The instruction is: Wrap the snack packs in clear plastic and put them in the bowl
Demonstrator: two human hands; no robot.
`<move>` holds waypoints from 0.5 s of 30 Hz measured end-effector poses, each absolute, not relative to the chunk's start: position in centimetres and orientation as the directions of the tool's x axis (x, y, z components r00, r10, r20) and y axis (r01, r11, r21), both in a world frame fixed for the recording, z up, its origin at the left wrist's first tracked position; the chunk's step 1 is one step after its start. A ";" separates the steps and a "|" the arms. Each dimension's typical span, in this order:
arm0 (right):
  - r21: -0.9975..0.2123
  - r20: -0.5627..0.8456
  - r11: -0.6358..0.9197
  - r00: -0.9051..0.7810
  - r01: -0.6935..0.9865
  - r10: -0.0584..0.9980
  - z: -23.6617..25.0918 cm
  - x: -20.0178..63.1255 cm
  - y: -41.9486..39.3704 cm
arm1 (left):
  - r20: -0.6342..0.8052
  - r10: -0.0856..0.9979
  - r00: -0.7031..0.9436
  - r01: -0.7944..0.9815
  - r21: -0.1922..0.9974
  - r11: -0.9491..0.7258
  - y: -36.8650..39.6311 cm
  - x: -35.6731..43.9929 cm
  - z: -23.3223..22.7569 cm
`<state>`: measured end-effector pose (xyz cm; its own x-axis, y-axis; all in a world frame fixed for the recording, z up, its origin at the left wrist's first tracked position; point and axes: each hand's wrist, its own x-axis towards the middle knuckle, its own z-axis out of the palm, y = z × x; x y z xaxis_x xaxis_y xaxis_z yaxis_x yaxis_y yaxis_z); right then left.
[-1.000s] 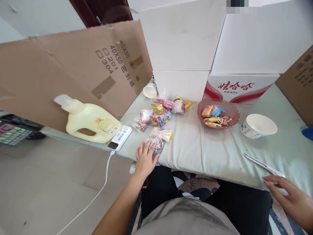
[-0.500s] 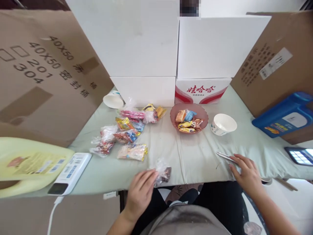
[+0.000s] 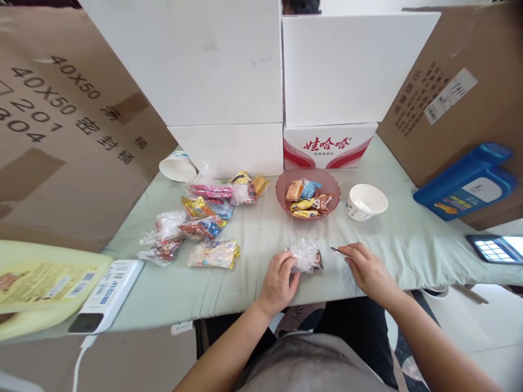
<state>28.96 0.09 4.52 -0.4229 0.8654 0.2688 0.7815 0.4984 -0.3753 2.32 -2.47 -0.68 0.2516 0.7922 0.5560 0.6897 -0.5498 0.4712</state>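
Note:
My left hand (image 3: 281,277) is closed on the edge of a clear plastic snack packet (image 3: 307,258) with something dark inside, low over the front of the table. To its right, my right hand (image 3: 368,269) pinches a slim silver metal tool (image 3: 335,249). Only the tool's tip shows, pointing left toward the packet but apart from it; its kind is hidden by the fingers. Beyond both hands stands a pink bowl (image 3: 281,202) holding several wrapped snacks (image 3: 304,204). More snack packets (image 3: 202,226) lie in a loose pile left of the bowl, with a pale packet (image 3: 213,255) nearest me.
A white paper cup (image 3: 366,202) stands right of the bowl; another paper cup (image 3: 178,166) lies tipped at back left. White boxes (image 3: 226,149) wall the back. A blue bottle (image 3: 468,182), phone (image 3: 496,249), power strip (image 3: 107,296) and yellow jug (image 3: 44,283) line the sides.
My left hand has carried the clear packet rightward and away from me. My right hand has lifted the silver tool and moved left, close to the packet. The view has shifted slightly.

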 end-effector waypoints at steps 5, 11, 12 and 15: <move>-0.248 0.188 0.690 -0.665 0.680 0.723 6.6 22.0 0.5 | 0.553 0.825 0.113 0.658 0.580 -0.479 -2.2 2.4 -1.3; -0.143 0.096 0.591 -0.583 0.794 0.807 5.3 25.6 1.6 | 0.520 0.839 0.164 0.671 0.565 -0.481 -2.0 2.5 -1.0; -0.142 0.110 0.539 -0.528 0.830 0.842 4.7 27.2 1.8 | 0.515 0.837 0.186 0.675 0.551 -0.490 -2.0 2.5 -0.9; -0.142 0.139 0.388 -0.369 0.911 0.919 2.9 31.6 1.8 | 0.483 0.843 0.236 0.689 0.529 -0.496 -1.8 2.4 -0.6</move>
<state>31.63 1.79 2.88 -0.3693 0.9188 0.1394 0.9107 0.3877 -0.1423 2.37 -1.76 -0.64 0.2361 0.8432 0.4830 0.6892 -0.4957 0.5285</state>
